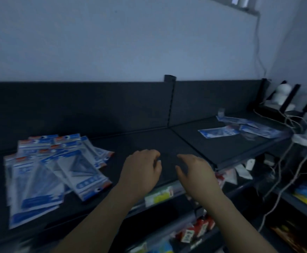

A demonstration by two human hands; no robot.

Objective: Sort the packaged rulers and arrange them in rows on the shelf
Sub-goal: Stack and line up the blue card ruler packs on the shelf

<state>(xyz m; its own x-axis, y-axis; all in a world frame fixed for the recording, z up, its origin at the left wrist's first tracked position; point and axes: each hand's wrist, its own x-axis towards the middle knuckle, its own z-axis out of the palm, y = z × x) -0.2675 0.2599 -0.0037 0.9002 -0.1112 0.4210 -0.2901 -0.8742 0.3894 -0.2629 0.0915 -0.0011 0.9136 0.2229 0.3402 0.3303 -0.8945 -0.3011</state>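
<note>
While packaged rulers (58,170) lie piled at left on the shelf (149,139), the left hand (141,168) and right hand (196,172) hover beside them, fingers loosely curled, holding nothing.

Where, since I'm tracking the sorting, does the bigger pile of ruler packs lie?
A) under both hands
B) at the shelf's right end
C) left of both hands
C: the bigger pile sits left of the left hand; just a few packs lie at the right.
</note>
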